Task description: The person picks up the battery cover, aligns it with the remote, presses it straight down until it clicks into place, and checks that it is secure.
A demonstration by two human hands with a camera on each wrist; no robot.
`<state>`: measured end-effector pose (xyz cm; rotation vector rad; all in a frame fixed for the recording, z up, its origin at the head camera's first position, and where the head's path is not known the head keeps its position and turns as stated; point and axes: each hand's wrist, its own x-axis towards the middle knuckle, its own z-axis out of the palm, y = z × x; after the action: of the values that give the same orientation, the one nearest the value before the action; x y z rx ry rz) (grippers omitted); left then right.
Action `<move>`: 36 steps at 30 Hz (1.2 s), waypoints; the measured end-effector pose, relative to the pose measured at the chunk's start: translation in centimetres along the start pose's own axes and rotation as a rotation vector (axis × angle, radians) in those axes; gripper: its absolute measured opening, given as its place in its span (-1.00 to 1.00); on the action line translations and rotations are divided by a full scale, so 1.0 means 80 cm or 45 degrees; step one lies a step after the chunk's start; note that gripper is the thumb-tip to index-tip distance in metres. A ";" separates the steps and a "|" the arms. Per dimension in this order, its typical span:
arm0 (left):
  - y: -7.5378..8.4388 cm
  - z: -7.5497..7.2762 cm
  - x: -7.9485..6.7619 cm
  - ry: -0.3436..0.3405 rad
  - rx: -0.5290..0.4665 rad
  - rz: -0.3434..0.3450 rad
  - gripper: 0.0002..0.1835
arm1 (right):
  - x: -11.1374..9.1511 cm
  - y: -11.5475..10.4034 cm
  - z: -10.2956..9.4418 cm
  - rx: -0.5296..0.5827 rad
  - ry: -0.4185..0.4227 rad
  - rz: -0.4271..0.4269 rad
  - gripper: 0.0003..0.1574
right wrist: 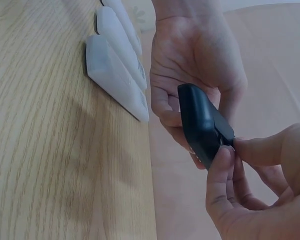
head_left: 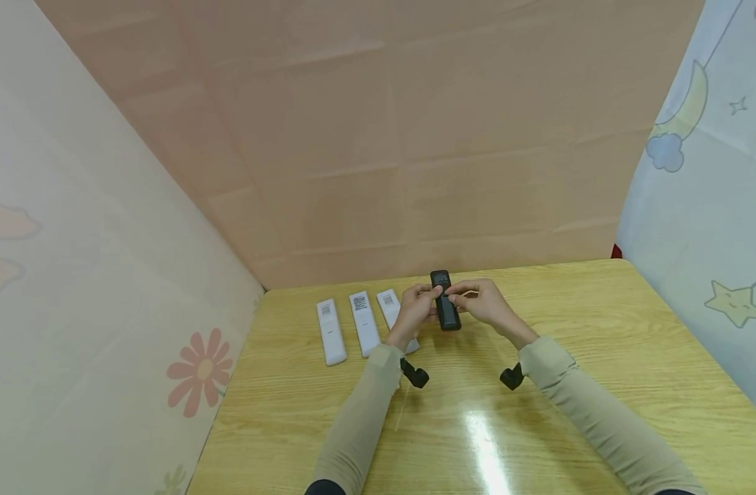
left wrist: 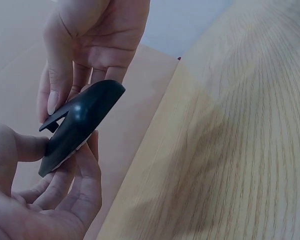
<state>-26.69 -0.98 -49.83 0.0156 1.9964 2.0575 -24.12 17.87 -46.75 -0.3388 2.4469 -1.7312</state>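
A black remote control (head_left: pixel 449 317) is held up off the table, its back turned upward. My left hand (head_left: pixel 413 311) grips it from the left side, thumb on top and fingers underneath. From the right, my right hand (head_left: pixel 488 304) pinches the remote's battery cover (left wrist: pixel 60 114) between thumb and fingers. In the left wrist view the cover stands tilted up, with a gap between it and the body. The right wrist view shows the remote (right wrist: pixel 197 117) edge-on, with fingers hiding part of the cover. Whether batteries lie inside cannot be seen.
Three white remotes lie side by side on the wooden table (head_left: pixel 278 426): a left one (head_left: pixel 332 335), a middle one (head_left: pixel 365 326) and a right one (head_left: pixel 389 306) partly behind my left hand. A brown sheet (head_left: pixel 415 172) rises at the table's back edge.
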 end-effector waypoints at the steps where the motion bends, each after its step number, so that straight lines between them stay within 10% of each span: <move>1: 0.000 0.000 0.000 0.001 0.004 0.002 -0.60 | 0.000 0.000 0.000 0.006 -0.004 -0.006 -0.66; 36: -0.001 -0.002 -0.002 0.047 -0.041 0.021 -0.64 | 0.002 0.009 0.014 0.036 0.019 -0.025 -0.57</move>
<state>-26.56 -1.20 -49.90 -0.0126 1.9903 2.1146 -24.06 17.02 -47.80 -0.3492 2.4350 -1.7810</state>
